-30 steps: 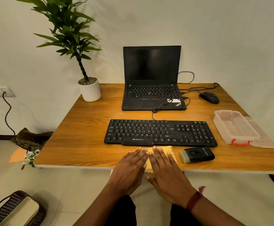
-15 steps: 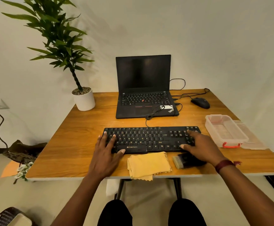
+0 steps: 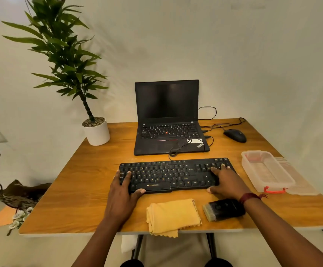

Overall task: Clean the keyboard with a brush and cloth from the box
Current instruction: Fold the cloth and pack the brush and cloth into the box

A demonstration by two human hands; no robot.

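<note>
A black keyboard (image 3: 176, 175) lies across the middle of the wooden table (image 3: 76, 191). My left hand (image 3: 123, 191) holds its left end, fingers laid over the keys and thumb against the front edge. My right hand (image 3: 227, 180) holds the right end the same way, over the number pad. In front of the keyboard, a folded yellow cloth (image 3: 173, 216) hangs slightly over the table's near edge. A black brush (image 3: 223, 209) with pale bristles pointing left lies beside the cloth, under my right wrist. The clear plastic box (image 3: 266, 170) stands open at the right.
The box's lid (image 3: 301, 182) lies beside it at the right. Behind the keyboard are an open laptop (image 3: 166, 120), a black mouse (image 3: 234, 135) and loose cables. A potted plant (image 3: 97, 132) stands at the back left corner.
Both hands left the yellow cloth and spread apart to the keyboard's two ends, where they now hold it. Cloth and brush stay where they were.
</note>
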